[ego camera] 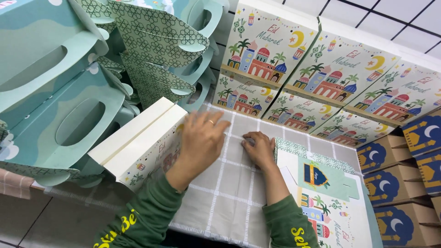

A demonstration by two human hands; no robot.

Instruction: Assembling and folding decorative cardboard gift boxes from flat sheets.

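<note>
White tiled wall with dark grout ran behind the desk [229, 197], which wore a grey checked cloth.

Left hand [202, 138] lay flat, fingers spread, palm down on the cloth, its outer edge against a cream box [138, 144] lying tilted just left of it. Gripping nothing. A ring showed on one finger.

Right hand [259, 149] was loosely curled, fingertips pressing the cloth beside the patterned green edge of a flat unfolded carton [321, 202], which lay right of and below that hand. No clear grip on it; touching or just beside, couldn't tell.

Packaging:
- Beyond both hands: cream boxes [321, 76] stacked in two rows, tilted, printed with red and blue domed buildings, palms, yellow crescents, script lettering.
- Far right of right hand: brown boxes [395, 183] with dark blue arched panels and pale crescents, stacked.
- Up and left of left hand: teal folded carriers [59, 105] with oval handle cut-outs, some with green lattice print, piled and leaning.
- Flat carton carried a teal flap with a dark blue arch emblem.

Risks, my read:
- Teal pile leaned over the cream box; a nudge from the left forearm could tip it onto the work area.
- Cloth could slide under pressing hands and shift the flat carton.
- Stacked cream rows sat tilted; bumping could collapse them forward.
</note>
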